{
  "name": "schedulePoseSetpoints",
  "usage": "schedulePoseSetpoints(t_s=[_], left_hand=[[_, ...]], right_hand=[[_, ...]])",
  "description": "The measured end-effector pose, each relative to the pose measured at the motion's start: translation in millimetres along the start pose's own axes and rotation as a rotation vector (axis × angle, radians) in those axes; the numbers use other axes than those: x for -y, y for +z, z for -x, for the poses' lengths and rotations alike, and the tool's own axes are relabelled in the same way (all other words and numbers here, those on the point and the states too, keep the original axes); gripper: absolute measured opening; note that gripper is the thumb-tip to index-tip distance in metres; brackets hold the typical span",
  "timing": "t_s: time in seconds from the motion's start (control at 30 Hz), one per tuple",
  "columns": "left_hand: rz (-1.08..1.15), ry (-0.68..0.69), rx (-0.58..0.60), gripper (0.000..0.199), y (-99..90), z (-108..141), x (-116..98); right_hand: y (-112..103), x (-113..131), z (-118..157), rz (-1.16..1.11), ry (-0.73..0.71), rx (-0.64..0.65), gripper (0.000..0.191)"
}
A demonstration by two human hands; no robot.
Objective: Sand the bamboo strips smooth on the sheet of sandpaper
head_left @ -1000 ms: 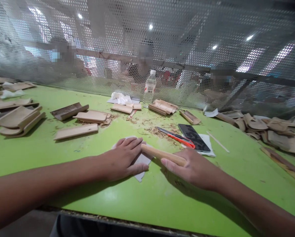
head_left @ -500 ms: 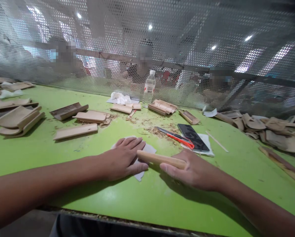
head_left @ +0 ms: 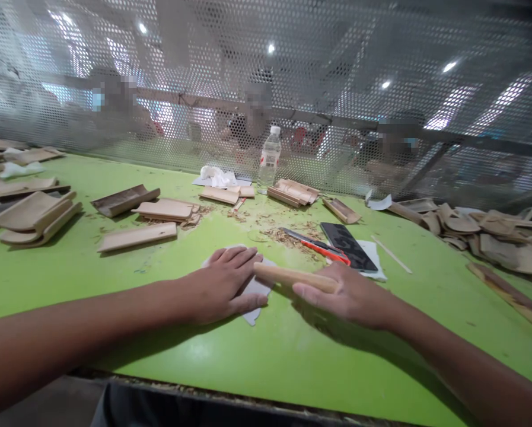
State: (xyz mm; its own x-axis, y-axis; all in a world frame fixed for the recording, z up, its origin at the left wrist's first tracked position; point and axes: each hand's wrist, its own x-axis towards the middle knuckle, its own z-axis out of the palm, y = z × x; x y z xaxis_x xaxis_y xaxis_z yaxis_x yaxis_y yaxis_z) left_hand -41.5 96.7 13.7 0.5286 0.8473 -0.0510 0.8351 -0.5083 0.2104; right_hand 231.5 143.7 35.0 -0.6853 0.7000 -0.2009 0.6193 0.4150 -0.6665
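Note:
Palm down, my left hand point(head_left: 223, 284) lies flat on a pale, torn-edged sheet of paper point(head_left: 255, 290) on the green table point(head_left: 230, 367). Its fingers are stretched out and cover much of the sheet. My right hand point(head_left: 359, 296) is closed around one end of a smooth, light-coloured bamboo piece point(head_left: 292, 277). The piece's free end points left, above the sheet and close to my left fingers. Beyond my right hand lie an orange utility knife point(head_left: 325, 250) with its blade out and a black phone point(head_left: 348, 246).
Split bamboo pieces point(head_left: 136, 237) and wood shavings point(head_left: 287, 239) lie across the table, with a bamboo pile point(head_left: 492, 231) at right and a stack point(head_left: 37, 216) at left. A water bottle point(head_left: 269, 160) stands before a perforated metal screen point(head_left: 194, 77); people sit behind it.
My right hand and the bamboo piece have shifted slightly up and to the right. My left hand stays in place on the sheet.

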Motion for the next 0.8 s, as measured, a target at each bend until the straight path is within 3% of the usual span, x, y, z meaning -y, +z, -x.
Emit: schedulePoseSetpoints(t_s=[0.1, 0.27, 0.53, 0.8], left_hand=[[-0.011, 0.0, 0.009, 0.079, -1.0, -0.3, -0.3], [0.011, -0.015, 0.036, 0.083, -1.7, 0.5, -0.9], [-0.004, 0.005, 0.001, 0.076, 0.0, -0.2, -0.1], [-0.004, 0.0, 0.0, 0.08, 1.0, 0.7, 0.5]], right_hand=[[-1.4, 0.4, -0.2, 0.032, 0.013, -0.047, 0.05], [1.3, 3.8, 1.2, -0.016, -0.039, 0.084, 0.05], [-2.4, 1.6, 0.7, 0.1, 0.029, -0.043, 0.049], [0.5, 10.1, 1.4, 0.091, 0.048, -0.009, 0.048]])
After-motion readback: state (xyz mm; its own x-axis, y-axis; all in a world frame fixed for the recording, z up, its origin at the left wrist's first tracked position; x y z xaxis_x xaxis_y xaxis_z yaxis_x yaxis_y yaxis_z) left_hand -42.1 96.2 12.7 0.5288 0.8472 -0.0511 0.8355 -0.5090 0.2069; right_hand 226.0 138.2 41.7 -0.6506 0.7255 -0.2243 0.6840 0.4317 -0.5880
